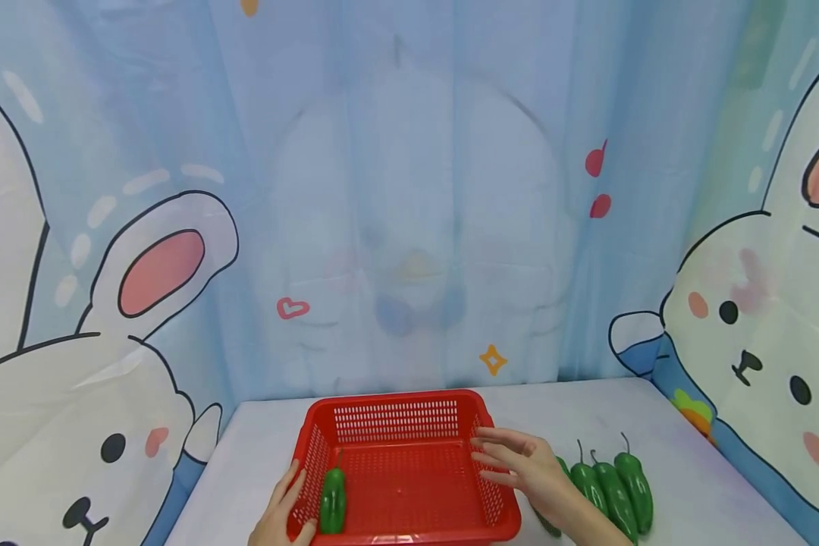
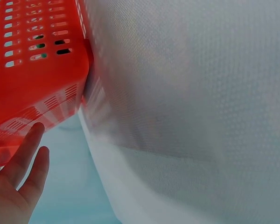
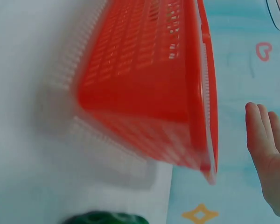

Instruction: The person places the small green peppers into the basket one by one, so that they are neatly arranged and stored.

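A red plastic basket (image 1: 409, 485) with slotted walls stands on the table. Inside it, along the left wall, lies one green pepper (image 1: 333, 502). My left hand (image 1: 283, 509) is at the basket's left side, its fingers stretched along the outer wall and the thumb at the rim near the front corner. Over the right rim hovers my right hand (image 1: 522, 466), fingers extended and spread, with nothing in it. Several green peppers (image 1: 613, 497) lie side by side to the right of the basket, partly hidden behind the right hand and forearm.
The white table (image 1: 259, 432) extends to both sides of the basket. Behind it hangs a light blue curtain (image 1: 409, 189) printed with cartoon rabbits. A dark green pepper (image 3: 105, 218) shows at the bottom edge of the right wrist view.
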`<state>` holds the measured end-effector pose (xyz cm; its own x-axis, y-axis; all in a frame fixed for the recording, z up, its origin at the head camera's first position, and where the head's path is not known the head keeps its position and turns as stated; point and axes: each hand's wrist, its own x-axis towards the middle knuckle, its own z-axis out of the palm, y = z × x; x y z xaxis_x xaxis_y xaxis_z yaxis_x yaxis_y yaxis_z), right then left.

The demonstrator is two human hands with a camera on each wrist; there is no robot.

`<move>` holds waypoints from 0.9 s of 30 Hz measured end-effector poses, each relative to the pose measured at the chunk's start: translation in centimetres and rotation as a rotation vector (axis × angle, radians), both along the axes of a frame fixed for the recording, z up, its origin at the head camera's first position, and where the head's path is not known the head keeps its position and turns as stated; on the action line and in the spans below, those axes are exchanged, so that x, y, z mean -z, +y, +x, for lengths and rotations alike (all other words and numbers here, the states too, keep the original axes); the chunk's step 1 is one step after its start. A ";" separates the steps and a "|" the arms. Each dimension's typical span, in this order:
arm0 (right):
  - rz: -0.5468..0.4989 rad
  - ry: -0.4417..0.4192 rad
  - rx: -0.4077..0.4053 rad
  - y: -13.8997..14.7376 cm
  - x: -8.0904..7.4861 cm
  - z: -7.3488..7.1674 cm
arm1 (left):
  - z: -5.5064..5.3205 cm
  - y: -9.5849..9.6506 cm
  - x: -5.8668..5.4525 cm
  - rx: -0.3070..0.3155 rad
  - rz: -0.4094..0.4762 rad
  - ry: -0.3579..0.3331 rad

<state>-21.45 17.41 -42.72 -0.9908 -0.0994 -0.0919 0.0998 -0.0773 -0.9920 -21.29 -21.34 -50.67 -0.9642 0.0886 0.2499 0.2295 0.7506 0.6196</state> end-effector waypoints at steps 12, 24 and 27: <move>0.051 -0.015 0.081 2.8 0.6 0.1 | 0.1 0.1 -0.1 -0.007 0.032 -0.044; 0.090 -0.020 0.158 5.8 1.4 0.4 | -0.1 -0.1 0.1 -0.026 -0.005 -0.002; 0.118 -0.029 0.181 6.6 1.5 0.7 | -0.1 -0.1 0.3 -0.013 0.002 0.004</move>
